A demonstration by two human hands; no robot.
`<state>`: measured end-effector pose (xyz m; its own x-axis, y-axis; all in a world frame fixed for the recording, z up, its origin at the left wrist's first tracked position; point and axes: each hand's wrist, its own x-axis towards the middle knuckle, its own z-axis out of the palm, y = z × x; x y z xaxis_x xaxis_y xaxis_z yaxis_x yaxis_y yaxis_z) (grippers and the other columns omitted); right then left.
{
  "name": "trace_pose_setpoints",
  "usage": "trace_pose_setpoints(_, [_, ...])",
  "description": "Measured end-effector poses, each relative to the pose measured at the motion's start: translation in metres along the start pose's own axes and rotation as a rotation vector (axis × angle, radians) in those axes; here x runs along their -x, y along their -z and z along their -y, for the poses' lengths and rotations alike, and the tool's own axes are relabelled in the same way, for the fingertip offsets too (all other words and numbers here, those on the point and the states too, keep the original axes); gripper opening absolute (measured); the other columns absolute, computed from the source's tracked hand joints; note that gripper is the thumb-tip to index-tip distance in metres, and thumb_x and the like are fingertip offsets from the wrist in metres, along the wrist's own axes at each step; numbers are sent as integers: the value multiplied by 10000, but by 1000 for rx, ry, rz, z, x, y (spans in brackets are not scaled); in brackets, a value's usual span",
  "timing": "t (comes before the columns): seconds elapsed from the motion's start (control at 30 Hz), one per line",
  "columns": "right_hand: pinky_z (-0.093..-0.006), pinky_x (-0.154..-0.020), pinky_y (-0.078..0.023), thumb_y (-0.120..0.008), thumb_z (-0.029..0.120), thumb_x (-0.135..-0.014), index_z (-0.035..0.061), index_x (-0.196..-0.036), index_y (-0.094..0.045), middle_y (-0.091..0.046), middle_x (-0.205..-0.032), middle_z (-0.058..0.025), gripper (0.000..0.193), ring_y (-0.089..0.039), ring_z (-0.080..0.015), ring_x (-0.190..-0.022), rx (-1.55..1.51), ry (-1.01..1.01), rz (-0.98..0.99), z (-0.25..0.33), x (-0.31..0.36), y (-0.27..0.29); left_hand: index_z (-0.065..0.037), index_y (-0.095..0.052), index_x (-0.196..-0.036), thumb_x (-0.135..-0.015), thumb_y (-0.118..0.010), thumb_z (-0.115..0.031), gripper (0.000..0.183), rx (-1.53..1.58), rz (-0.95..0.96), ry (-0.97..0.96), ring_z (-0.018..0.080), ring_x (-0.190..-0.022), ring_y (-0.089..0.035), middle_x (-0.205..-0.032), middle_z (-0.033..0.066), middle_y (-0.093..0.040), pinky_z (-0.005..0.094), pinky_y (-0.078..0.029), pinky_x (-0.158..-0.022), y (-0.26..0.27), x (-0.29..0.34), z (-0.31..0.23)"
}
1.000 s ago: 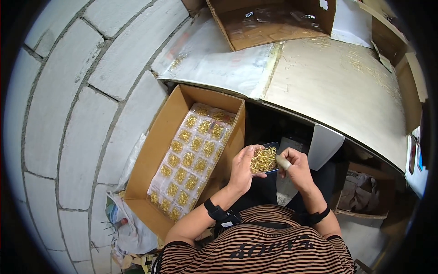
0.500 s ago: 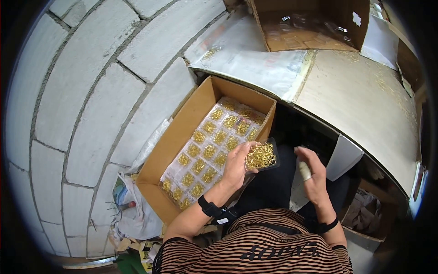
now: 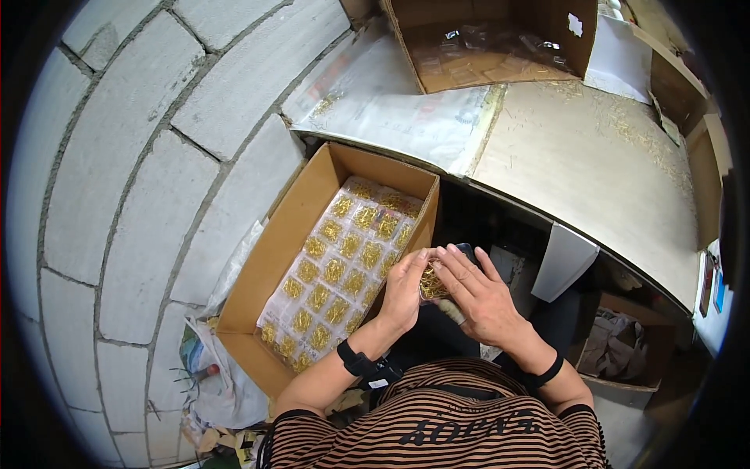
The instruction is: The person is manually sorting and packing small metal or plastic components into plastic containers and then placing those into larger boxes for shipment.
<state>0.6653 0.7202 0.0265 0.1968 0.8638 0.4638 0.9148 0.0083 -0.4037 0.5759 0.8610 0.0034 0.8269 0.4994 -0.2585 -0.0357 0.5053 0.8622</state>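
L side: cardboard carton (image 3: 234,320) w/ rows of filled clear packs (image 3: 333,271). Next, my L hand (image 3: 403,293) grips the small tray (image 3: 466,249), thumb at near rim; underside fingers hidden, can't tell. Tray in front of torso, R of carton, holding gold wire bits (image 3: 430,284). My R hand (image 3: 486,303) lies flat across it, most fingers together, outermost one spread. Change vs. 0.5 s ago: R hand was off tray, now covers it; i.e. both hands on one tray, pile mostly hidden.
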Motion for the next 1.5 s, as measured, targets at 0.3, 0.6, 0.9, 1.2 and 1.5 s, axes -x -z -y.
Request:
trace_pose_setpoints(0.3, [-457, -1064, -301, -657, 63, -752, 24, -1311, -450, -472, -1339, -160, 598, -413, -308, -1284, -72, -106, -126, 3, -6, 22, -1, -556, -1108, -973, -449, -245, 299, 21, -121, 7, 144, -876, -637, -986, 78, -623, 314, -565, -692, 34, 6, -28])
trace_pose_setpoints(0.6, [-315, -926, -435, -445, -88, -879, 68, -1315, -472, -532, -1285, -108, 464, -580, -212, -1069, -297, -710, -294, -40, 86, 50, -10, -598, -1039, -873, -587, -125, 203, -416, -833, -96, 156, -722, -620, -874, 56, -601, 281, -522, -572, 225, 68, -114])
trace_pose_setpoints(0.9, [-326, -904, -464, -439, -155, -820, 84, -1281, -507, -545, -1266, -126, 524, -611, -224, -1000, -283, -722, -281, -45, 100, 43, 136, -519, -983, -852, -523, 24, 172, -208, -1087, 66, 319, -717, -643, -900, 206, -581, 388, -600, -659, 361, 114, -49])
trace_pose_setpoints(1.2, [-342, -891, -467, -439, -213, -710, 32, -1224, -518, -556, -1204, -181, 575, -608, -306, -981, -222, -629, -79, -40, 96, 43, 45, -633, -775, -774, -563, -75, 139, -856, -1229, 290, 234, -561, -639, -700, 153, -631, 331, -503, -518, 381, 123, -36])
trace_pose_setpoints(1.5, [-369, -874, -469, -504, -131, -717, -9, -1127, -562, -606, -1096, -196, 432, -598, -365, -1001, -120, -592, -37, -31, 100, 53, 34, -634, -928, -860, -544, -181, 242, -1429, -866, -367, 336, -798, -629, -854, 216, -647, 384, -473, -712, 342, 62, -53])
